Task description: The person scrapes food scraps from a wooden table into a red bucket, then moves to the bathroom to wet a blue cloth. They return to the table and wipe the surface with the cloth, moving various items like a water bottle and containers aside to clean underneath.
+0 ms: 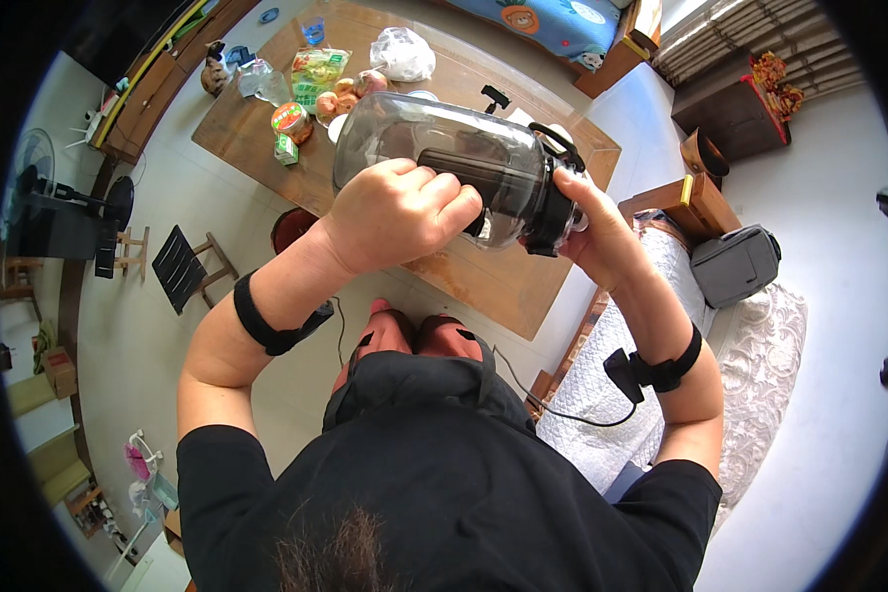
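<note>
A large smoky-clear plastic water jug (444, 122) lies tilted on its side in the air above the wooden table. My left hand (403, 214) is closed around its black side handle (477, 174), the knuckles facing up. At the neck end, my right hand (599, 226) grips the black lid (551, 214), with the thumb on top and the fingers mostly hidden beneath. A black carrying loop (559, 140) stands out beside the lid. The jug's base points to the left. I cannot tell whether any liquid is inside.
On the wooden table (473, 288) are onions or fruit (340, 100), a green food bag (318, 70), a lidded tub (291, 122), a small green box (286, 149) and a white plastic bag (403, 55). A black slatted chair (179, 268) stands left; a quilted sofa (599, 414) lies right.
</note>
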Available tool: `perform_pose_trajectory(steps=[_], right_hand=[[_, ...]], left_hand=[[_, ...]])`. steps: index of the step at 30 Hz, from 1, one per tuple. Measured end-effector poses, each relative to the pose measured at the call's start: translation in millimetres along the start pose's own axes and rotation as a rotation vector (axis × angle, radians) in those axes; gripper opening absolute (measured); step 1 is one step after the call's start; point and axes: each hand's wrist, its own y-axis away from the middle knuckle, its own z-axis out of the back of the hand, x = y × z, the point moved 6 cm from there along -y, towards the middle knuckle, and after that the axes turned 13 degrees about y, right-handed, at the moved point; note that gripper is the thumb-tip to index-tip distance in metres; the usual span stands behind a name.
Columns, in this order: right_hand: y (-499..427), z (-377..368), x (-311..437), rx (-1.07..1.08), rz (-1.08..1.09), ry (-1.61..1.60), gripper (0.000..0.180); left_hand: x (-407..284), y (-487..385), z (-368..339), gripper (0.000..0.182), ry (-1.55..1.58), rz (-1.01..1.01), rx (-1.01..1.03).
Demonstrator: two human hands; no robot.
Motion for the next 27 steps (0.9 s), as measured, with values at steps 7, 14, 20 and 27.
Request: perform_pose_trajectory(steps=[7, 14, 20, 27], right_hand=[[53, 24, 55, -0.424, 1.116, 1.041, 0.051], [59, -7, 53, 0.034, 1.266, 1.425, 0.079], [51, -10, 32, -0.031, 1.318, 1.376, 0.081], [36, 5, 22, -0.035, 0.956, 1.029, 0.110]], left_hand=[[19, 5, 7, 0.031, 0.344, 0.220, 0.012], [25, 12, 1, 0.052, 0.665, 0.388, 0.203], [11, 6, 3, 0.061, 0.621, 0.359, 0.296], [12, 10, -3, 0.063, 0.614, 0.432, 0.243]])
